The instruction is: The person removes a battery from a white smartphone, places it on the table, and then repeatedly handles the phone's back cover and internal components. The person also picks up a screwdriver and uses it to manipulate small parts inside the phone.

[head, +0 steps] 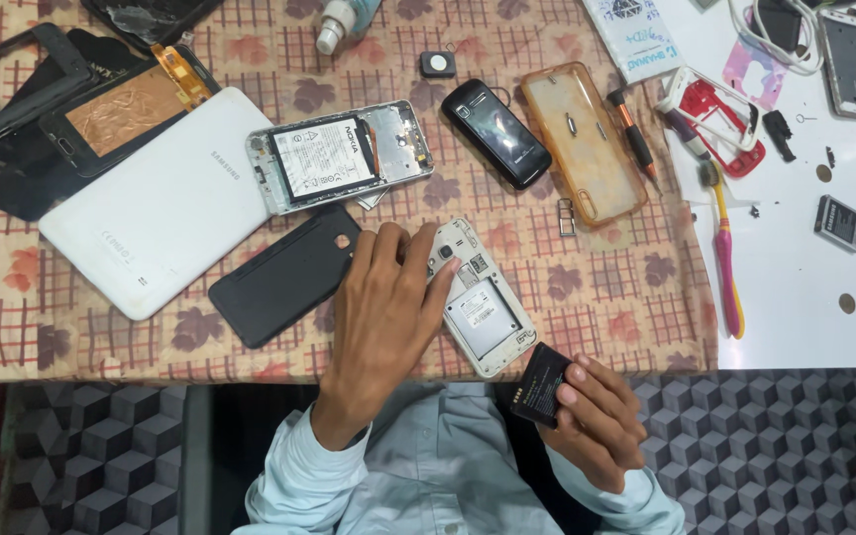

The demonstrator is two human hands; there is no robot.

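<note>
black battery (539, 383), white phone (478, 297), floral checked tablecloth (606, 287)

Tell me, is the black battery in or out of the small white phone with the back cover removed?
Out. The black battery is in the right hand, while the small white phone's battery bay is empty under the left hand.

Two hands (383, 317) (596, 421), two loose batteries (539, 384) (838, 222), one toothbrush (723, 253), one white tablet (156, 198)

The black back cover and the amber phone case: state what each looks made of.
Black back cover: probably matte plastic, an even dull surface with no glare. Amber phone case: apparently soft translucent silicone or rubbery plastic, since the patterned tablecloth shows through it and its rim looks glossy.
</note>
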